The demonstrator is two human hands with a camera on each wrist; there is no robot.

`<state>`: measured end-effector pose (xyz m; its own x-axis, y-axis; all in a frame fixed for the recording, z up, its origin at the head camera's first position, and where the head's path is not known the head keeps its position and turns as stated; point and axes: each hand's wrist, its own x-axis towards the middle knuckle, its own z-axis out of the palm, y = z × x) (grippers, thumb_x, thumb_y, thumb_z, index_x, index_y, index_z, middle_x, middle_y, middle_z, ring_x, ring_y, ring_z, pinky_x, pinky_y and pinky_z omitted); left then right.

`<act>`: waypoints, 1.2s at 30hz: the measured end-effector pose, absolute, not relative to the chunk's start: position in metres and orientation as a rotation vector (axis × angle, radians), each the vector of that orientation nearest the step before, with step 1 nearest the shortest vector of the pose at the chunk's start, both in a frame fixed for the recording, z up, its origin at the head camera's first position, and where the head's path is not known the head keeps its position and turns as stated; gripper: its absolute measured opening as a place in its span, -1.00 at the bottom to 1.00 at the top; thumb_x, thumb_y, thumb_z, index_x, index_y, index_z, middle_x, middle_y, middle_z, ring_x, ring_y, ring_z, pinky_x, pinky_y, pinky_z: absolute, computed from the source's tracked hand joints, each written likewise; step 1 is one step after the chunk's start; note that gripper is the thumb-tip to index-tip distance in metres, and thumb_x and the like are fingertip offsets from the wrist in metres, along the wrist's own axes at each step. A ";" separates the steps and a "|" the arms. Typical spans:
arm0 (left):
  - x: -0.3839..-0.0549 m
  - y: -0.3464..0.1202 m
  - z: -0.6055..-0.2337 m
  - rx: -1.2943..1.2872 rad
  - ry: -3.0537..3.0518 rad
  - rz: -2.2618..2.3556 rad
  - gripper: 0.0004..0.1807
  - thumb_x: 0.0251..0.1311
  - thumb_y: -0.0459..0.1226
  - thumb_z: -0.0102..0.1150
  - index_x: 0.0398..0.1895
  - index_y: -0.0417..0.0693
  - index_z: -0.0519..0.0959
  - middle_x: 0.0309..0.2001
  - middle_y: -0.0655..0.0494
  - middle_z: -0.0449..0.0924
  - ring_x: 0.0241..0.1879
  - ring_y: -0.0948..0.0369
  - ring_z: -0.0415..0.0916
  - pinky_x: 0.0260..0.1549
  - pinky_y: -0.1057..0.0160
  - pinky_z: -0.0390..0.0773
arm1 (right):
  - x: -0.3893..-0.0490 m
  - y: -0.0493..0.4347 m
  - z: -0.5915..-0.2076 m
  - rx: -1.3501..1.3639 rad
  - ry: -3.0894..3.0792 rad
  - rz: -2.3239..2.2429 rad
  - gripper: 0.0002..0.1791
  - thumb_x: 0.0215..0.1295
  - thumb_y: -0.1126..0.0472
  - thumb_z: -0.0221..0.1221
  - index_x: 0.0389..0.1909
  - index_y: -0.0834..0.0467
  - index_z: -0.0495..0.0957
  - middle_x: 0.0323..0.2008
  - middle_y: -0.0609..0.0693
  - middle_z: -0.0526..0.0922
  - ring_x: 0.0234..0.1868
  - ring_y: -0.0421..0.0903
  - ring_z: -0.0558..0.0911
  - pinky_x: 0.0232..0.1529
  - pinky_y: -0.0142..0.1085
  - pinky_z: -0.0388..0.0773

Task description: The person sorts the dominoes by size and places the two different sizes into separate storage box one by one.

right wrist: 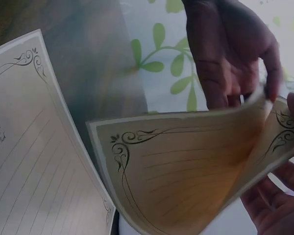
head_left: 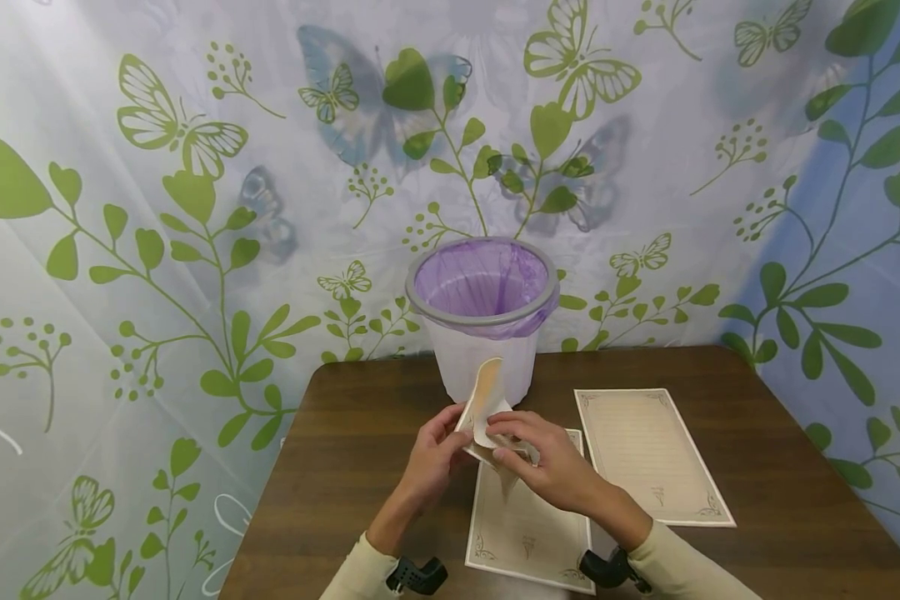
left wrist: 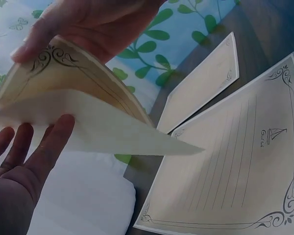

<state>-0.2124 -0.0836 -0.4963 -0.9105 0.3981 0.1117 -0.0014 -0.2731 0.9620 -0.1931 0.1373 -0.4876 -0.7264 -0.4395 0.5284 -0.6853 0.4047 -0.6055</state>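
Note:
Both hands are on one bent sheet of lined beige letter paper (head_left: 486,385), held above the table in front of the bin. My left hand (head_left: 435,454) pinches its left edge, thumb on top and fingers beneath. My right hand (head_left: 542,460) grips the opposite side between thumb and fingers. The curled sheet (right wrist: 186,156) shows ruled lines and dark scroll corners in the right wrist view. Its pale plain back (left wrist: 112,127) faces the camera in the left wrist view. Below the hands lies a second sheet (head_left: 528,533), flat and partly covered.
A third sheet (head_left: 648,454) lies flat on the brown table (head_left: 345,450), to the right. Behind the hands stands a white bin (head_left: 450,354) with a grey rim and purple liner (head_left: 487,279). A curtain (head_left: 270,125) with green leaves and butterflies hangs behind the table.

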 end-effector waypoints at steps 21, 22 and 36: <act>-0.215 -0.086 -0.501 0.359 2.124 2.231 -0.65 0.44 -0.39 0.02 0.24 -0.23 0.49 0.02 -0.29 0.61 -0.13 0.04 0.68 -0.23 0.19 0.71 | -0.199 0.153 -0.483 0.959 -2.424 1.086 -0.54 0.40 -0.01 0.23 0.27 0.01 0.55 0.26 -0.12 0.55 0.25 -0.13 0.52 0.13 -0.09 0.56; -0.215 -0.086 -0.501 0.351 2.125 2.231 -0.65 0.45 -0.39 0.02 0.24 -0.24 0.48 0.02 -0.30 0.61 -0.14 0.04 0.68 -0.23 0.18 0.72 | -0.200 0.156 -0.482 0.926 -2.419 1.103 -0.56 0.40 0.01 0.23 0.25 0.00 0.57 0.25 -0.13 0.56 0.25 -0.14 0.53 0.12 -0.09 0.57; -0.218 -0.095 -0.499 0.370 2.056 2.171 -0.62 0.48 -0.34 0.00 0.31 -0.21 0.43 -0.04 -0.24 0.64 -0.20 0.04 0.73 -0.29 0.07 0.73 | -0.214 0.180 -0.487 0.504 -2.526 1.746 -0.55 0.40 -0.07 0.22 0.21 0.05 0.56 0.08 0.01 0.69 -0.02 -0.12 0.72 -0.08 -0.29 0.68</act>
<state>-0.2184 -0.0949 -0.4992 -0.9616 0.2595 0.0890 0.0747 -0.0645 0.9951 -0.2137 0.1795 -0.4875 -0.9471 -0.2460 0.2061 -0.2797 0.3177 -0.9060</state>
